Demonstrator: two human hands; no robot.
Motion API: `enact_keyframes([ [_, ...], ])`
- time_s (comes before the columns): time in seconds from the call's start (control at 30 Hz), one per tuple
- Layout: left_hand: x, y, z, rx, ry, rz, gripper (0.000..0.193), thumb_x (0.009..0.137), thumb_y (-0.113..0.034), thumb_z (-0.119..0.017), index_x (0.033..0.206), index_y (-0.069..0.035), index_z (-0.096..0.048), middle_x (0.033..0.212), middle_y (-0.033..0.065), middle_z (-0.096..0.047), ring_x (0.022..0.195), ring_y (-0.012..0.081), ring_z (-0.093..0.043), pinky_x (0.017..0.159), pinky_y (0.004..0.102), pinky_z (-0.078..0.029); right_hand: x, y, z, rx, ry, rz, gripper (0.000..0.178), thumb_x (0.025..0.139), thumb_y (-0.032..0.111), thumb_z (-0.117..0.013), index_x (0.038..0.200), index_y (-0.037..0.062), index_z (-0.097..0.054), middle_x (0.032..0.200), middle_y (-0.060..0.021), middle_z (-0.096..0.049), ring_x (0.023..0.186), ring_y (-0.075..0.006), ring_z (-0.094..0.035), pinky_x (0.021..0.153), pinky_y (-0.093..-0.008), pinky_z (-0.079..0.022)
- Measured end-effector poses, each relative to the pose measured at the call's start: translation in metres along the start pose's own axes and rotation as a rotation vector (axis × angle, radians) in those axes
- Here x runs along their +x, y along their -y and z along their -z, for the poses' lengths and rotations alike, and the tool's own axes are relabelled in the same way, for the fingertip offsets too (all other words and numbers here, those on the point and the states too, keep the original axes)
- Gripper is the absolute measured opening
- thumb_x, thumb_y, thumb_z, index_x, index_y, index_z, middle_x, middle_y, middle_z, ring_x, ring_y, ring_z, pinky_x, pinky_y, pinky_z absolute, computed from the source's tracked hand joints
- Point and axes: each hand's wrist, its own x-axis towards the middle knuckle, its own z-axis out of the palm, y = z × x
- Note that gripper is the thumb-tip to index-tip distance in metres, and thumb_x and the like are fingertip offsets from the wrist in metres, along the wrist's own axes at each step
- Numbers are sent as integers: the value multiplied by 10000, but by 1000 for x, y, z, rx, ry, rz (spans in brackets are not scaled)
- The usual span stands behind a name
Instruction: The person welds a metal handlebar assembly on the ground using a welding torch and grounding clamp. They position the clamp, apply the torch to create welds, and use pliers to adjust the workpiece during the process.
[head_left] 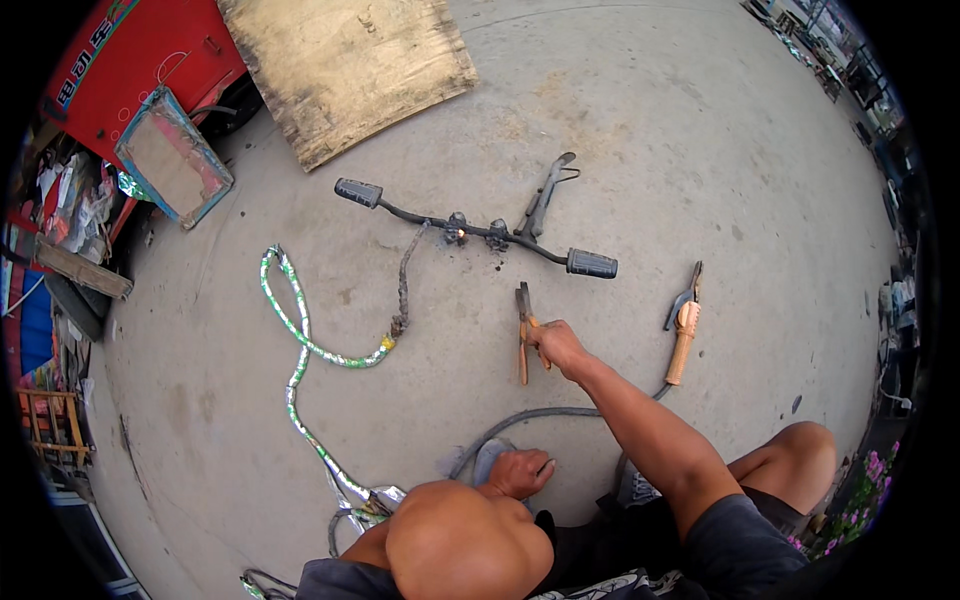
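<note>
My right hand (560, 347) is closed round one handle of orange-handled pliers (523, 325), their jaws pointing away from me over the concrete. My left hand (520, 472) is loosely curled beside my bent knee (470, 540), above a grey shoe (488, 456); nothing shows in its fingers. Ahead lies a dark motorcycle footrest bar (405, 214) with a rubber peg at each end and a side stand (543, 203) on it. A small orange glow shows near its middle bracket (456, 226). A rusty, crusted strip (404, 280) reaches the bar from a foil-wrapped cable (300, 340).
A welding electrode holder (683, 335) lies to the right, its dark cable (540, 411) curving towards my feet. Beyond the bar is a wooden board (350, 70). A framed panel (175, 158) leans by a red vehicle (150, 75) at left. Clutter lines both sides.
</note>
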Motion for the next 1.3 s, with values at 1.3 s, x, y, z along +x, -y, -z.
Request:
enact_keyframes([
  [1.3, -5, 30, -27, -12, 4, -104, 183, 803, -160, -629, 678, -84, -519, 656, 100, -587, 583, 311, -601, 498, 430, -474, 28, 70, -32, 501, -115, 185, 342, 1031, 278, -389, 961, -38, -501, 795, -155, -616, 591, -184, -573, 496, -342, -510],
])
